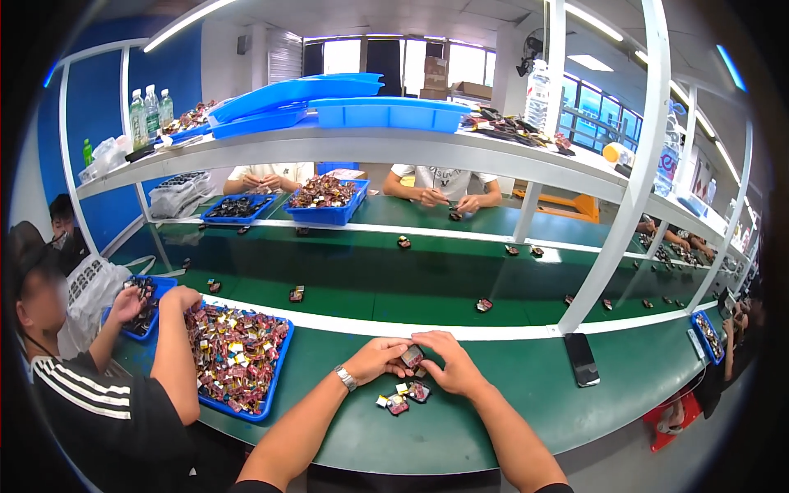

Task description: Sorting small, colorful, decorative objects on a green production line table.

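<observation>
In front of me, a small dark-and-red electronic part is held up between my two hands. My left hand, with a metal watch on its wrist, is closed with thumb and fingers on the part's left side. From the right, my right hand curls its fingers over the top of the same part. Just below my hands, several similar parts with white and yellow pieces lie in a small group on the green bench. Fine detail of the held part is too small to tell.
To my left stands a blue tray heaped with small parts; a co-worker's arm reaches over it. A black phone lies right, beside a white post. Loose parts dot the green belt beyond. Blue trays sit on the overhead shelf.
</observation>
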Available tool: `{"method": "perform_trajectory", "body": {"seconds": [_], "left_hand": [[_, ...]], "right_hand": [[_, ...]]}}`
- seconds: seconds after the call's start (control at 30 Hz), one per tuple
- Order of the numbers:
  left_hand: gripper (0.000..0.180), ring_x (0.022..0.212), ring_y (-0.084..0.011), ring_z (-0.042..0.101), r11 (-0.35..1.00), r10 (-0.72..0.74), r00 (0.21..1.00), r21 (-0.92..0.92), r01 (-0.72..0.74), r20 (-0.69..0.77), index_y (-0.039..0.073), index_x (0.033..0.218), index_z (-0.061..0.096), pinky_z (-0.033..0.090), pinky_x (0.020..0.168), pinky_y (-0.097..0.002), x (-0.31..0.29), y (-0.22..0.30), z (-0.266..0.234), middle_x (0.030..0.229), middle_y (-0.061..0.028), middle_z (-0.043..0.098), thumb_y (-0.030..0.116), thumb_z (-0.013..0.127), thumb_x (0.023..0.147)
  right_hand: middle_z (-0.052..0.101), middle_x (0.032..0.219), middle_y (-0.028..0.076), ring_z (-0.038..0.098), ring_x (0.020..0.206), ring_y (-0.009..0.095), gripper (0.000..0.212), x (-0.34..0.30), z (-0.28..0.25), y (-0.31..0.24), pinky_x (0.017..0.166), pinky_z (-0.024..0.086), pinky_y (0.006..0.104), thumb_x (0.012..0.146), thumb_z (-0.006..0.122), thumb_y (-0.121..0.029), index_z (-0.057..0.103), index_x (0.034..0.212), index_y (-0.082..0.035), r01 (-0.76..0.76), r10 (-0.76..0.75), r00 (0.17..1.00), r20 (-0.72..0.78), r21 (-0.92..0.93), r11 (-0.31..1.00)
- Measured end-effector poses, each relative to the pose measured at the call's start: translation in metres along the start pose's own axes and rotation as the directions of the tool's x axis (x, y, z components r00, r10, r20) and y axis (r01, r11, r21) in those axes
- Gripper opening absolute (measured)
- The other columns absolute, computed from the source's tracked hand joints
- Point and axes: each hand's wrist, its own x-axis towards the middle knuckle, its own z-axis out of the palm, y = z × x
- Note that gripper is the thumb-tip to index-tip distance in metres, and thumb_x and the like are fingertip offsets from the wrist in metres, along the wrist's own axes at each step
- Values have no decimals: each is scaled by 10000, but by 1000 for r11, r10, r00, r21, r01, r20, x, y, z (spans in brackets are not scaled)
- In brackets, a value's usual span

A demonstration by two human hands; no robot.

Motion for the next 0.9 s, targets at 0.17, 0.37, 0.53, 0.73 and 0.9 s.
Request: {"method": "perform_trajectory", "body": {"seconds": [0.17,0.37,0.53,0.73,0.9], "left_hand": [[388,992,-248,665,1000,7,999,-19,-8,-43,2,1379,416,558,856,-324,-2,1,8,1116,-159,622,151,428,1021],[339,1060,-257,641,1000,29,993,-2,-29,-115,16,1330,427,543,965,-376,0,0,13,1143,-161,605,39,419,992],[304,1074,-246,630,999,17,994,39,-13,-105,20,1276,445,544,974,-389,3,-1,18,1163,-154,593,-8,403,976],[379,1097,-235,615,998,52,998,-38,-53,-38,15,1296,414,526,991,-372,1,-1,12,1207,-156,574,-52,474,928],[423,1131,-234,597,996,70,997,48,-71,7,12,1301,403,514,1004,-374,-2,1,13,1221,-162,567,-78,509,902]], "right_hand": [[533,1315,72,486,1210,292,372,-5,3,7,995,447,386,790,695,-40,655,1150,-127,58,-60,998,-10,-110,992],[525,1301,66,484,1207,296,248,-3,6,7,980,465,396,773,743,-98,672,1009,-122,-22,25,1000,11,-210,977],[563,1246,55,503,1181,271,135,-5,10,9,962,464,378,777,732,-108,704,910,-104,-56,56,998,-9,-116,992],[610,1187,62,525,1156,273,120,-4,19,13,965,458,384,791,723,-128,728,906,-95,-128,124,990,-63,-68,989],[633,1162,77,552,1132,279,122,-4,21,11,966,456,389,788,723,-142,729,897,-89,-152,149,984,-101,-21,988]]}}
